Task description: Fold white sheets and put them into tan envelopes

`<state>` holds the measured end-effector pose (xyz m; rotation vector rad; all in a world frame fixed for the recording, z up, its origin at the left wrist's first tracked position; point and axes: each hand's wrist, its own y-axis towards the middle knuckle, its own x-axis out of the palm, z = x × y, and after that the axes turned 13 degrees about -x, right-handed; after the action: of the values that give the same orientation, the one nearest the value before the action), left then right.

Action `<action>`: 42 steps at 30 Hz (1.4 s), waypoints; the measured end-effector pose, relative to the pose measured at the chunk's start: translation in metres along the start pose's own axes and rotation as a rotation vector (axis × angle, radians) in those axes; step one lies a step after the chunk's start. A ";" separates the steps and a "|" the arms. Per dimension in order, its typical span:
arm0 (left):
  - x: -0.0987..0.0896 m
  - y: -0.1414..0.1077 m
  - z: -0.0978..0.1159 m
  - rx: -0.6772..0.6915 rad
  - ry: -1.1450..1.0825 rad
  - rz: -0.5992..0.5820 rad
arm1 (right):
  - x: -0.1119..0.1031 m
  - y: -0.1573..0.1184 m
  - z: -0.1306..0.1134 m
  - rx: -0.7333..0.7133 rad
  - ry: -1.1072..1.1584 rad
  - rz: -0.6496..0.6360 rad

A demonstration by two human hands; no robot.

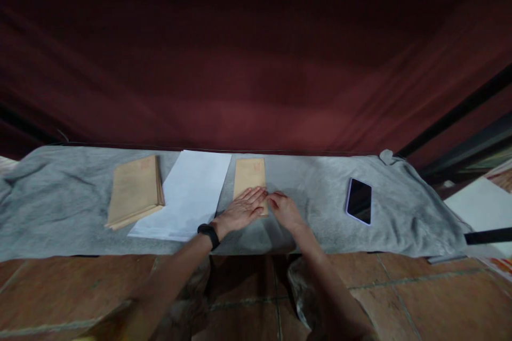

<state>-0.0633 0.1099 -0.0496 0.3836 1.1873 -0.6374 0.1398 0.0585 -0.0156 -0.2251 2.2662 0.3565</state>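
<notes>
A single brown paper envelope (248,171) with small red print near its top lies on the grey cloth. Flat across its lower part rests my left hand (244,209), fingers stretched out, a black band on the wrist. At the envelope's right edge is my right hand (283,209), its fingers curled together; whether they pinch the edge or something small is hidden. To the left lies a stack of white paper sheets (192,186), and beyond it a pile of brown envelopes (134,189) overlaps the sheets' lower left side.
A phone (359,201) with a pale purple case lies to the right on the grey cloth (316,186). Dark red fabric (256,90) hangs behind the bench. Black bars slant at both sides. White paper (482,210) shows at far right, and tiled floor (240,298) lies below.
</notes>
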 end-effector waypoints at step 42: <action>0.007 -0.065 0.047 -0.064 0.023 -0.042 | 0.038 0.081 0.026 -0.167 -0.431 -0.292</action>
<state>-0.0695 0.0308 -0.0368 0.3133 1.2369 -0.6312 0.1107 0.1417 -0.0461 -0.5085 1.7513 0.3961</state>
